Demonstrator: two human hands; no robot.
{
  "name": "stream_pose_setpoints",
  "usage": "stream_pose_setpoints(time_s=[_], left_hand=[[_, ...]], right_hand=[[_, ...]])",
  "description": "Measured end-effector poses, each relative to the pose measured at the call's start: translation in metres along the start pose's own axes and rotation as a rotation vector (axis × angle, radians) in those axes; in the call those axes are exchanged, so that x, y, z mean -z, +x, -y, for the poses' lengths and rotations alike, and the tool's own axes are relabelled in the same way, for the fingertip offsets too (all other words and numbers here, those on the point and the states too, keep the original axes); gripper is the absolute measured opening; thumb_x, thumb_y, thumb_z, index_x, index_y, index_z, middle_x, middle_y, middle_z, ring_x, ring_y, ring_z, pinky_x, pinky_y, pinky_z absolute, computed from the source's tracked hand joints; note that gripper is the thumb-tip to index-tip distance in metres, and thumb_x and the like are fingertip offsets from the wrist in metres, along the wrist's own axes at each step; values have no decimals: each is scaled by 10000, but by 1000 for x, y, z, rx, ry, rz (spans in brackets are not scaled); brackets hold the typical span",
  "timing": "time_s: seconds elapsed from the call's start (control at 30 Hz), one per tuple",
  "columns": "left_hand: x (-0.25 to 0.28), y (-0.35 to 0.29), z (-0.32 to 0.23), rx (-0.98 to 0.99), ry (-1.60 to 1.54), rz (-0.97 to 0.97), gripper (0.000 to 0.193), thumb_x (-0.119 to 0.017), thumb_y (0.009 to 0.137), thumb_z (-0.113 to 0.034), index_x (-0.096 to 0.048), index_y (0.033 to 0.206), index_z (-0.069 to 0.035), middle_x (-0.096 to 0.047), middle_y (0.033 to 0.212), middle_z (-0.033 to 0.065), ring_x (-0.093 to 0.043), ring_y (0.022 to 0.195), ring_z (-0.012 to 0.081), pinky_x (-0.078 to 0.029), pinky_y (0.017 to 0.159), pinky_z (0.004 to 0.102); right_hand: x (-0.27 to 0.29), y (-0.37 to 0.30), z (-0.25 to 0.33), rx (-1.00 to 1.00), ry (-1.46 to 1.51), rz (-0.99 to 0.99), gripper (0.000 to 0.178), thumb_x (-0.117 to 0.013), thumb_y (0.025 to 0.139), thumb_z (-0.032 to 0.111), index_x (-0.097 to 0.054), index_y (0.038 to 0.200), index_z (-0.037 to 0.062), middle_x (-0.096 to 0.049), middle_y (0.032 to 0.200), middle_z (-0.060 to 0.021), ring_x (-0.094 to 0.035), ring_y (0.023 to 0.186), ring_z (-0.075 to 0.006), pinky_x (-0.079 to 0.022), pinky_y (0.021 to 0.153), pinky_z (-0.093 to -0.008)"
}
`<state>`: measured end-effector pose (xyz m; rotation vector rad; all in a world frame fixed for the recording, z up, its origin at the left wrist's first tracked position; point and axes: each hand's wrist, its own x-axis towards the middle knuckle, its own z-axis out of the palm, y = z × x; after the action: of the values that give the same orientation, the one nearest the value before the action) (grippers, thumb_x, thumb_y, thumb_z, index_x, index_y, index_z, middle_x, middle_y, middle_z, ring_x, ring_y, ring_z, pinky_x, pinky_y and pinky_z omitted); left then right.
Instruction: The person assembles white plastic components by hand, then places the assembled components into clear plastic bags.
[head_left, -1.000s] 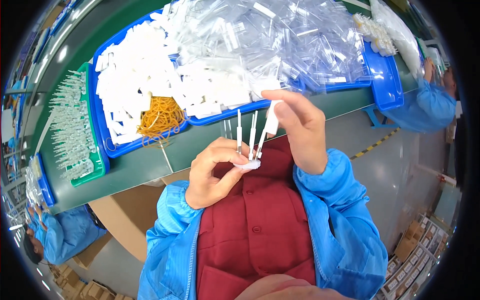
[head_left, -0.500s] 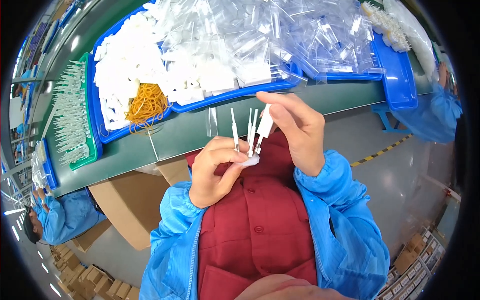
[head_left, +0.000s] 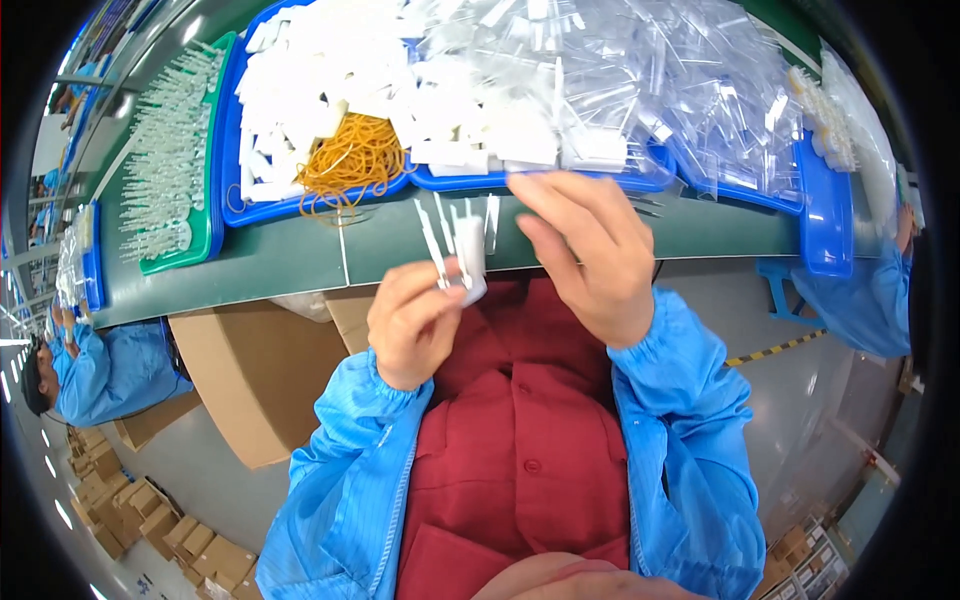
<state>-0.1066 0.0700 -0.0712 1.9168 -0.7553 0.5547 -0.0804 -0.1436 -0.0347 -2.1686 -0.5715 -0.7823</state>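
Note:
Between its thumb and fingers, my left hand (head_left: pixel 412 325) pinches a small white base with several thin white sticks (head_left: pixel 432 235) standing up from it. A white block-shaped sleeve (head_left: pixel 471 245) stands upright among the sticks; blur hides exactly how it is seated. My right hand (head_left: pixel 595 255) hovers to the right, apart from the base, its fingers stretched out and thumb spread, with nothing between them. Beyond my hands, a blue tray (head_left: pixel 225 190) holds a heap of white plastic pieces and a bundle of yellow rubber bands (head_left: pixel 352 160).
A green tray (head_left: pixel 205 235) of thin translucent white parts stands on the left. Clear plastic sleeves (head_left: pixel 600 80) are heaped at the back, and another blue tray (head_left: pixel 826 220) lies right. A cardboard box (head_left: pixel 250 375) sits below the table edge. A co-worker (head_left: pixel 110 370) in blue works at left.
My right hand has let go of the white sleeve, which now stands on the base in my left hand. The view has shifted, with the trays appearing lower and further right.

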Motion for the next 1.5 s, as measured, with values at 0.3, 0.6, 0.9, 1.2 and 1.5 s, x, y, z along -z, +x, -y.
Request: stream_pose_setpoints(time_s=[0.3, 0.6, 0.9, 1.2, 1.5], left_hand=[[-5, 1, 27, 46, 122, -173, 430, -739, 659, 180, -612, 1013, -27, -681, 1046, 188, -671, 874, 321, -545, 738, 371], [-3, -6, 40, 26, 56, -174, 430, -732, 664, 182, -613, 1018, -32, -681, 1059, 186, -669, 886, 327, -548, 770, 376], [5, -1, 33, -44, 85, -68, 441, -732, 658, 175, -628, 1026, -45, -679, 1064, 172, -668, 864, 310, -549, 747, 367], [7, 39, -22, 98, -251, 230, 353, -762, 707, 84, -716, 1018, -75, -689, 1038, 86, -646, 877, 244, -503, 735, 331], [-6, 43, -29, 249, -555, 403, 293, -735, 776, 83, -706, 1039, -42, -691, 1063, 115, -645, 910, 234, -484, 794, 326]], right_hand=[[-49, 51, -12, 310, -536, 149, 275, -635, 731, 164, -653, 990, 76, -565, 866, 3, -551, 787, -151, -398, 610, -288], [-42, 39, -16, 364, -238, 74, 449, -642, 688, 126, -697, 1132, 84, -629, 952, -28, -614, 819, -213, -450, 650, -329], [-8, 1, 3, -90, 284, 31, 253, -706, 817, 48, -690, 1070, 46, -622, 895, -56, -593, 760, -222, -477, 654, -326], [22, -25, -7, -753, 817, 14, 295, -507, 1037, 154, -559, 1251, -43, -643, 1055, -96, -618, 935, -142, -521, 825, -286], [34, -31, -7, -890, 1089, -116, 419, -414, 1068, 236, -506, 1344, -66, -614, 1005, -77, -566, 950, -124, -444, 903, -274]])
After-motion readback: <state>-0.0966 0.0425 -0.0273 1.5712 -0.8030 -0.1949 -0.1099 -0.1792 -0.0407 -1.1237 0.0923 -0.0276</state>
